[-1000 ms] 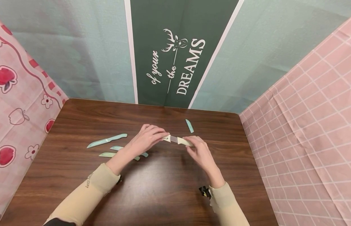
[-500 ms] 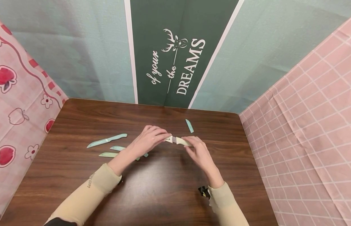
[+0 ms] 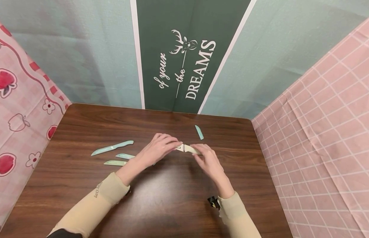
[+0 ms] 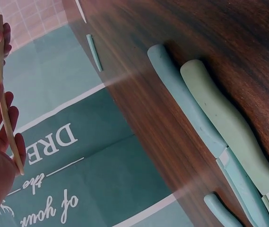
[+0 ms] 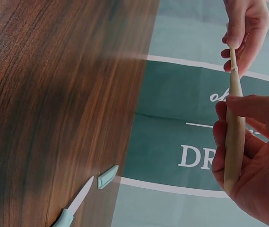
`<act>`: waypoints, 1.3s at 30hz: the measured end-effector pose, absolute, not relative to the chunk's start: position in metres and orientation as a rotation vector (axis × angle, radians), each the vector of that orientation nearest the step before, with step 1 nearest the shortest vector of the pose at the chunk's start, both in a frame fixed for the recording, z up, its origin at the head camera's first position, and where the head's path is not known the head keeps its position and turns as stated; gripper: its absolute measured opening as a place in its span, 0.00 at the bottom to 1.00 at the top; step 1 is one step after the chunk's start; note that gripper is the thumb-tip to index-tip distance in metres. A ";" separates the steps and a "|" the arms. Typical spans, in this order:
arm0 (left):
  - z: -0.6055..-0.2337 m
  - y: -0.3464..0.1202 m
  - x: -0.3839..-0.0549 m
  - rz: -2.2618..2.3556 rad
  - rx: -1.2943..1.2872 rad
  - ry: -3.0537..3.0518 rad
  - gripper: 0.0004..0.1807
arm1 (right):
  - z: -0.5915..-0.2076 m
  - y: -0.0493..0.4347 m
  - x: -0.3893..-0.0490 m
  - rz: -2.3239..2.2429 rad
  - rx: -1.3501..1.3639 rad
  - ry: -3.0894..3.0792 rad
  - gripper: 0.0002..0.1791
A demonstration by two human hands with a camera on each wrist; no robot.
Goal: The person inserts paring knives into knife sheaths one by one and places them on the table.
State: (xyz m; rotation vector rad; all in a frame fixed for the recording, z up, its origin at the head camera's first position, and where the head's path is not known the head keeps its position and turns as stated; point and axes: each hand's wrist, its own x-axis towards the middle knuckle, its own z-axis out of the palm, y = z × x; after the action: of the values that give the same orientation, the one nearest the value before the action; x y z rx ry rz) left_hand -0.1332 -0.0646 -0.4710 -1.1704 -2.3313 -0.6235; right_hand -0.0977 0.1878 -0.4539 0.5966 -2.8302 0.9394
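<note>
Above the table (image 3: 154,205), the left hand (image 3: 156,151) pinched the cream sheath (image 3: 181,148) while the right hand (image 3: 209,162) gripped the cream knife (image 3: 191,149) by its handle, apparently mid-sheathing, so a last straight push seemed called for.

Draped booth; patterned cloth walls (image 3: 327,112)

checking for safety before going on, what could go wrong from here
The left hand grips the cream sheath near where it meets the cream knife handle in the right hand; a slip there could cut the left hand. A bare-bladed blue knife lies on the table beside a loose blue sheath, so a lowered right hand might brush it.
</note>
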 end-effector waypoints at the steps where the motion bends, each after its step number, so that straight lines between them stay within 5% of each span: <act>1: -0.470 -0.064 -0.133 -0.617 -1.168 -2.334 0.18 | -0.454 0.187 -0.098 0.939 0.600 -2.826 0.17; 39: -0.496 -0.115 -0.151 -0.581 -1.180 -2.559 0.14 | -0.499 0.125 -0.115 0.856 0.613 -2.931 0.20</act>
State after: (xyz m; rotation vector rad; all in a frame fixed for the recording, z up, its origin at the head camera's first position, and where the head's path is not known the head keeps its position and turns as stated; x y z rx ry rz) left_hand -0.1509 -0.1149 -0.4956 -1.1801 -2.5592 -0.5810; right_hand -0.1153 0.1248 -0.4994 0.6134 -2.9311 0.8559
